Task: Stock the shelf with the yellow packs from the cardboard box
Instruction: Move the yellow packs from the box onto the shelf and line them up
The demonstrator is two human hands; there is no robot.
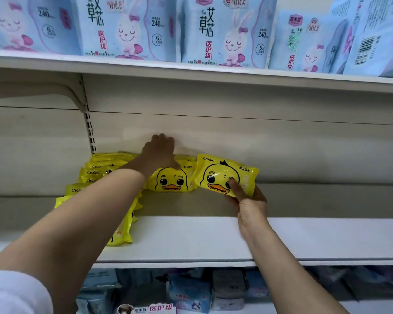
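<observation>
Gripped from below by the right hand [251,206], thumb pressed on the printed duck face, a yellow pack [226,175] stands tilted at the back of the middle shelf [327,239], its lower edge raised off the board and its left edge just beside a second duck pack [171,180] that stands upright against the back panel [236,141]. The left hand [160,152] reaches over that second pack from above, fingers curled down over its top behind the printed face, thumb lying on the upper front. To the left, a row of stacked yellow packs [95,175] runs from the back panel toward the front lip, partly hidden by the left forearm; the nearest one lies close to the shelf's front edge. A slotted upright [90,132] marks the left end of the bay. Right of the held pack the white board runs bare to the frame's edge, and bare board also lies between the packs and the front lip. Overhead, the upper shelf [191,73] carries blue rabbit-print packs [227,30], with tall open room beneath it. Below the front lip, blurred blue packages [191,293] fill a lower shelf. No cardboard box shows.
</observation>
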